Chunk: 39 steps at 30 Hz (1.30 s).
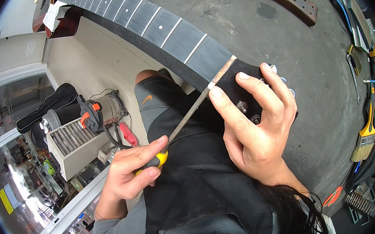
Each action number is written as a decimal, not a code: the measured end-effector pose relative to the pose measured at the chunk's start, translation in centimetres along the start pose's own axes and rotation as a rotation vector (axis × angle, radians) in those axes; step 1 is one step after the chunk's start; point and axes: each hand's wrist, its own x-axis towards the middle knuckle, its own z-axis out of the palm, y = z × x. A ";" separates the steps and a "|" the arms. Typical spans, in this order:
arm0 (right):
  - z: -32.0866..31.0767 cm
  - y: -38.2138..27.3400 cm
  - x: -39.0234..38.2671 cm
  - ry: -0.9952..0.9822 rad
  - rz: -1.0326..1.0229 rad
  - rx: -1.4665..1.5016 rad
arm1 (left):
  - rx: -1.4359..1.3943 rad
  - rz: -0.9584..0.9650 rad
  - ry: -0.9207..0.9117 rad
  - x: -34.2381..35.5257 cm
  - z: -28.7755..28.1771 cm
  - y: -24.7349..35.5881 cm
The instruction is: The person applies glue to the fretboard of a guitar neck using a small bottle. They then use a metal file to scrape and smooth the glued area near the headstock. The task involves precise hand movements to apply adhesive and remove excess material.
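A guitar neck lies across the bench edge, its dark fretboard crossed by pale frets with dot inlays. At its near end, a rough tan nut slot meets the black headstock. My left hand is closed around the yellow and black handle of a slim file, whose far end reaches the slot's lower end. My right hand rests at the headstock with fingers spread. One fingertip is beside the file's end. Tuner parts show under the palm, partly hidden.
The dark bench top holds a brown drilled strip at the back. Along the right lie a yellow-handled brush, a wrench and orange-handled pliers. At lower left, a vacuum stands on the floor near a glass case.
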 end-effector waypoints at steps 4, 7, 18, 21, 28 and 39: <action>0.0 0.0 -0.1 -0.005 0.001 -0.001 | 0.013 -0.020 -0.012 0.1 -0.2 0.6; -0.2 -0.2 -0.1 -0.006 0.016 -0.003 | 0.024 -0.036 -0.030 0.3 -0.5 1.1; 0.1 0.0 -0.2 -0.009 0.004 0.003 | 0.023 -0.064 -0.020 0.6 -0.5 1.4; 0.0 0.1 -0.2 -0.015 0.001 0.001 | 0.034 -0.056 -0.013 0.9 -0.3 1.5; -0.1 0.0 -0.2 -0.023 -0.002 -0.002 | 0.055 -0.054 -0.011 1.0 -0.3 1.6; -0.2 0.0 -0.2 -0.039 0.003 -0.001 | 0.081 0.011 -0.034 1.3 -0.3 0.6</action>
